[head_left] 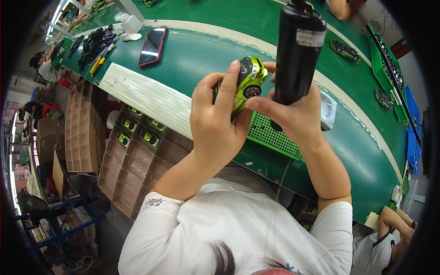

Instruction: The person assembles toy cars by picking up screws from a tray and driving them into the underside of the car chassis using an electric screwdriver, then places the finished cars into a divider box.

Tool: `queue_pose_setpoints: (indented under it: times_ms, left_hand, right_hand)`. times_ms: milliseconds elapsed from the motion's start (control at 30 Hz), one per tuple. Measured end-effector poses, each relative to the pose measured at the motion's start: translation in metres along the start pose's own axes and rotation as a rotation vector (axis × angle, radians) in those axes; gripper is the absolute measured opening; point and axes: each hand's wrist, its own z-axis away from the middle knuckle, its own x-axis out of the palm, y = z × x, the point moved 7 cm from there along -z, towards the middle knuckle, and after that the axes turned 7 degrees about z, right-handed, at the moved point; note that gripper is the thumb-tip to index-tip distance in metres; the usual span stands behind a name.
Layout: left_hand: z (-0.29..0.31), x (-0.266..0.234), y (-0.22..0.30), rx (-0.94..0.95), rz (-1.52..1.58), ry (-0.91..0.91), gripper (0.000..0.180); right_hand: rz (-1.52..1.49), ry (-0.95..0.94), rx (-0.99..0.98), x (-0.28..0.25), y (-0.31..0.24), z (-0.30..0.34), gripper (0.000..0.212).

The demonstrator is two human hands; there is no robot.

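Toy car, green and black, held above the surface towards its near edge; probably light, stiff, slick; best held by its sides. Left grip: closed around it. Right grip: thumb against it; hold on black cylindrical tool unclear. Tool's pale label: print blurred.

The left forearm slants up and inward from a bent elbow to a curled left hand, index finger extended upward. The right forearm rises steeply, leaning inward; the right hand is clasped, thumb stretched toward the left hand, other fingers mostly hidden.
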Motion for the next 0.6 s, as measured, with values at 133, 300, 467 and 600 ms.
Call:
queue_pose_setpoints:
  times_ms: [133,300,467,600]
  left_hand:
    - [-0.002,-0.002,-0.004,-0.007,-0.048,0.04,0.066]
    - [0.0,0.001,-0.003,-0.007,-0.068,0.023,0.066]
    - [0.0,0.004,-0.001,0.024,-0.077,0.011,0.067]
    - [0.002,0.006,0.001,0.03,-0.083,0.016,0.067]
  right_hand:
    - [0.027,0.069,-0.18,-0.005,-0.008,0.009,0.034]
    - [0.079,0.095,-0.262,-0.003,-0.012,0.011,0.032]
    - [-0.039,0.134,-0.165,-0.003,-0.009,0.012,0.031]
    - [-0.017,0.106,-0.138,-0.003,-0.006,0.011,0.032]
